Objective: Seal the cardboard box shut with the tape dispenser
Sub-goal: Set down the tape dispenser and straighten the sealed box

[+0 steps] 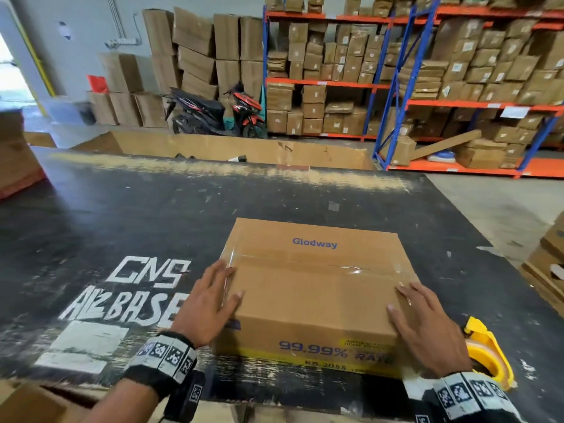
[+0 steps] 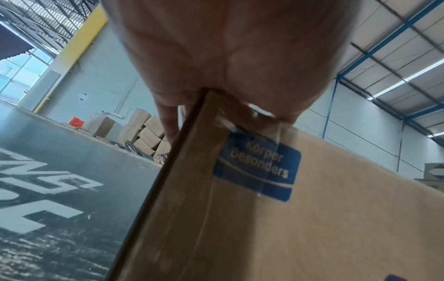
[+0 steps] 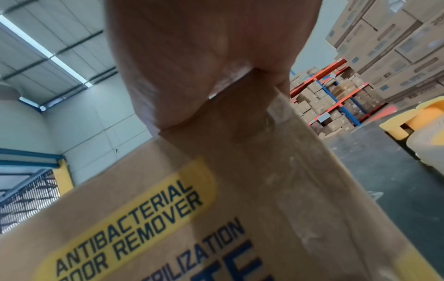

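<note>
A brown cardboard box (image 1: pixel 314 288) marked "Glodway" lies flaps-closed on the black table (image 1: pixel 152 215). A strip of clear tape (image 1: pixel 305 264) runs across its top seam and down both ends. My left hand (image 1: pixel 222 285) presses flat against the box's left end, thumb on the top; the left wrist view shows its palm (image 2: pixel 216 57) over the box edge (image 2: pixel 312 218). At the right end my right hand (image 1: pixel 409 303) presses the same way, its palm (image 3: pixel 204 57) on the box (image 3: pixel 192 218). The yellow tape dispenser (image 1: pixel 488 349) lies on the table just right of that hand, also in the right wrist view (image 3: pixel 423 121).
A large open cardboard bin (image 1: pixel 244 148) stands past the table's far edge. Orange-and-blue shelving (image 1: pixel 427 87) full of cartons fills the back right. A scooter (image 1: pixel 213 111) is parked by stacked boxes. More cartons sit at the right (image 1: pixel 549 270) and left (image 1: pixel 15 154) edges.
</note>
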`<state>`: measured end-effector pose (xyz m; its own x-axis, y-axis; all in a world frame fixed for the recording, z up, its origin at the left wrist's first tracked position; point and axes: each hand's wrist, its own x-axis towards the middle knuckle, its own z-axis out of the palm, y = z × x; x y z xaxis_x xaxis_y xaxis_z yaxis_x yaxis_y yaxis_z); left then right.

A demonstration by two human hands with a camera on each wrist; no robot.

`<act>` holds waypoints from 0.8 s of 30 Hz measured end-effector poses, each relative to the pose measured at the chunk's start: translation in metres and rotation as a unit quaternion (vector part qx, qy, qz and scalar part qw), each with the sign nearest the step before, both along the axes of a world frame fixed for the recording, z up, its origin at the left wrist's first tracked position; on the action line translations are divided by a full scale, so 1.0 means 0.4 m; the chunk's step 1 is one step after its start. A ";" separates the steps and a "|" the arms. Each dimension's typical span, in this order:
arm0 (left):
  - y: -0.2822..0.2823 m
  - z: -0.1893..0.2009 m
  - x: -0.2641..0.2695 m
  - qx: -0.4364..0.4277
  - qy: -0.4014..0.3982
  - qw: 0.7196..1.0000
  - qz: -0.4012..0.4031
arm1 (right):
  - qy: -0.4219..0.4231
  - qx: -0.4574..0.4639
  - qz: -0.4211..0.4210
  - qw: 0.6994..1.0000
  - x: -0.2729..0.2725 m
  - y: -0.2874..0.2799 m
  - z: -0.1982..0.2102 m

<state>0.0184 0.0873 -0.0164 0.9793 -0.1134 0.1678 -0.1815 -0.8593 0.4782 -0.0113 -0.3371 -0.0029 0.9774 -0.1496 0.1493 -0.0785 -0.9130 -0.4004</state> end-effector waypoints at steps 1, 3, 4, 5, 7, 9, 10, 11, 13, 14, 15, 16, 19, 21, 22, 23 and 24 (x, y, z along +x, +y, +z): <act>0.002 0.001 0.003 0.001 -0.003 1.000 -0.004 | 0.004 -0.006 -0.004 1.000 0.000 0.011 0.003; 0.010 0.002 0.009 0.003 -0.006 1.000 -0.008 | 0.003 -0.017 -0.014 1.000 -0.002 0.031 0.006; 0.015 0.000 0.013 0.005 -0.007 1.000 -0.009 | 0.001 -0.024 -0.019 1.000 -0.003 0.037 0.006; 0.018 -0.002 0.014 0.007 -0.008 1.000 -0.009 | 0.000 -0.031 -0.023 0.999 -0.006 0.043 0.008; 0.021 -0.011 0.014 0.012 -0.016 1.000 -0.010 | -0.002 -0.039 -0.029 0.999 -0.009 0.049 0.012; 0.020 -0.019 0.015 0.020 -0.024 0.999 -0.011 | -0.004 -0.044 -0.030 0.999 -0.012 0.049 0.012; 0.020 -0.021 0.016 0.021 -0.026 0.999 -0.010 | -0.005 -0.047 -0.030 0.998 -0.012 0.050 0.013; 0.019 -0.022 0.016 0.020 -0.027 0.999 -0.008 | -0.001 -0.053 -0.032 0.998 -0.014 0.051 0.015; 0.018 -0.020 0.015 0.013 -0.030 0.999 -0.007 | 0.002 -0.055 -0.034 0.998 -0.014 0.049 0.014; 0.018 -0.020 0.014 0.011 -0.030 0.999 -0.008 | 0.001 -0.055 -0.033 0.998 -0.014 0.048 0.012; 0.017 -0.018 0.012 0.008 -0.030 0.999 -0.008 | 0.006 -0.056 -0.034 0.998 -0.014 0.047 0.013; 0.017 -0.018 0.011 0.008 -0.033 0.999 -0.008 | 0.002 -0.059 -0.032 0.998 -0.014 0.045 0.008; 0.010 -0.011 0.005 0.006 -0.035 0.999 -0.002 | 0.011 -0.059 -0.033 0.998 -0.016 0.045 0.012; 0.008 -0.005 0.003 0.001 -0.032 0.999 0.002 | 0.014 -0.055 -0.029 0.998 -0.016 0.044 0.010; 0.008 -0.005 0.001 -0.002 -0.034 0.999 0.003 | 0.013 -0.051 -0.027 0.998 -0.016 0.042 0.006; 0.010 -0.005 0.002 -0.006 -0.034 0.999 0.002 | 0.015 -0.047 -0.026 0.998 -0.017 0.041 0.009; 0.013 -0.007 0.005 -0.011 -0.031 0.999 0.000 | 0.018 -0.045 -0.025 0.999 -0.015 0.038 0.007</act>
<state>0.0205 0.0924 -0.0192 0.9668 -0.1091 0.2310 -0.2115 -0.8489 0.4844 -0.0173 -0.3218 0.0000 0.9740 -0.1867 0.1286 -0.1387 -0.9394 -0.3135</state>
